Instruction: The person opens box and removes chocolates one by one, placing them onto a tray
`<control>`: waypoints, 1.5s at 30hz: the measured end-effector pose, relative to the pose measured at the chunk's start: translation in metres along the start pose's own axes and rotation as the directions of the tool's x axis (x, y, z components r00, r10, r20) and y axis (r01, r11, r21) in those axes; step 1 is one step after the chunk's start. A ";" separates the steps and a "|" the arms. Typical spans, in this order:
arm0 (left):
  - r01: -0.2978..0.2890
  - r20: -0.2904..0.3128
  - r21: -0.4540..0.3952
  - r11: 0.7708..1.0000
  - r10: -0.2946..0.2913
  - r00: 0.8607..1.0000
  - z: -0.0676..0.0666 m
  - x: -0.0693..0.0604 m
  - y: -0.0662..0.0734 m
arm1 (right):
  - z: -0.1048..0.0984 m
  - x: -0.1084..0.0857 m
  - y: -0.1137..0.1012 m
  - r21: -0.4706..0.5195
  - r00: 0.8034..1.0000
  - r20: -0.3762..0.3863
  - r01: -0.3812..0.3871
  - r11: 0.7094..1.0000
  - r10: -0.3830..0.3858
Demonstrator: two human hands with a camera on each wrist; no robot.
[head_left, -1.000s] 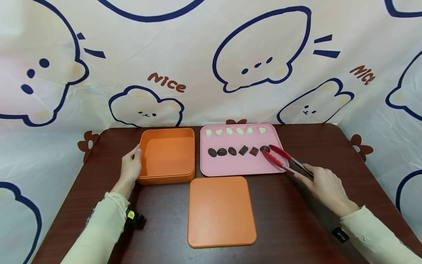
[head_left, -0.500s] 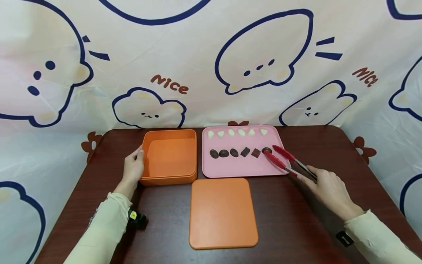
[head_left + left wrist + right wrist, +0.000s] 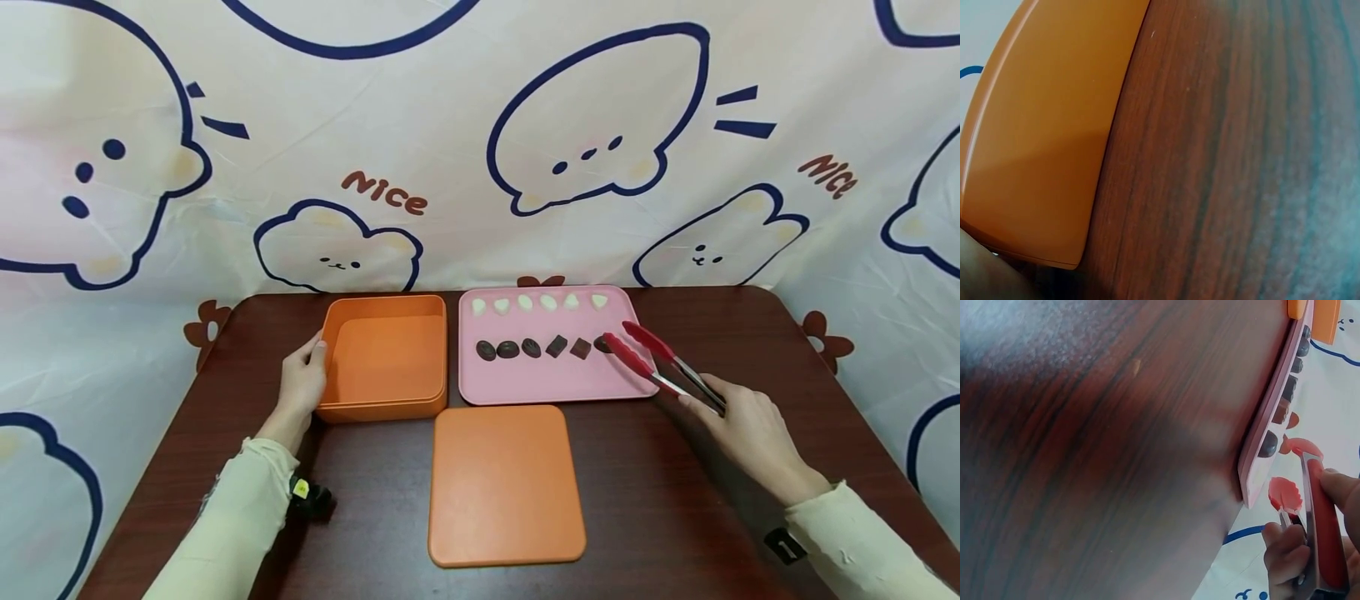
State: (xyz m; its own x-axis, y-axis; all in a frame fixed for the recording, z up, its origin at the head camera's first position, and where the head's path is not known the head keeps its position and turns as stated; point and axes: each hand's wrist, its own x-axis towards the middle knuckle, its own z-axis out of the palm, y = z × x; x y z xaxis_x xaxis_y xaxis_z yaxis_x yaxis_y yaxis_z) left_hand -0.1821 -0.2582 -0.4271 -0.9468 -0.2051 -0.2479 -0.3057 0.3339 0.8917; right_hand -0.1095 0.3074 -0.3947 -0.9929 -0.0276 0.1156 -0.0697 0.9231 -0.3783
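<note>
My left hand grips the left wall of an open orange box; the box wall also fills the left of the left wrist view. In my right hand is a pair of tongs with red tips and metal arms, their tips spread apart. They hover over the right end of a pink tray, close to a dark oval chocolate that one tip partly hides. The right wrist view shows that chocolate lying on the tray, apart from the tongs.
A row of several dark chocolates lies on the tray, with several white pieces behind it. An orange square lid lies in front on the dark wooden table. A printed curtain hangs behind.
The tongs have shifted slightly up and to the right relative to the last dark chocolate, which stays on the tray. The left hand keeps its hold on the box. The head view shifted slightly.
</note>
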 end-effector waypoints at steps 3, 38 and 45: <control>-0.007 0.004 -0.002 1.000 0.007 1.000 0.000 0.000 0.001 | 0.001 -0.001 0.002 0.012 0.999 -0.038 0.013 1.000 -0.012; 0.000 -0.023 0.007 1.000 0.000 1.000 0.002 0.001 0.000 | 0.009 -0.002 0.042 0.038 0.990 -0.105 -0.085 0.996 0.089; -0.012 -0.014 0.010 1.000 0.012 1.000 0.001 0.000 0.000 | 0.013 -0.003 0.047 0.030 0.992 -0.077 -0.102 0.994 0.104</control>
State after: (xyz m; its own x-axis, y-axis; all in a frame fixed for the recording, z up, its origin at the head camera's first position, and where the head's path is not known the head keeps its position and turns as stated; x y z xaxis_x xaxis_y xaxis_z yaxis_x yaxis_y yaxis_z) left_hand -0.1823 -0.2572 -0.4273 -0.9488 -0.2143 -0.2320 -0.2958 0.3455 0.8906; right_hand -0.1108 0.3460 -0.4251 -0.9843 0.0988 0.1462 0.0294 0.9089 -0.4159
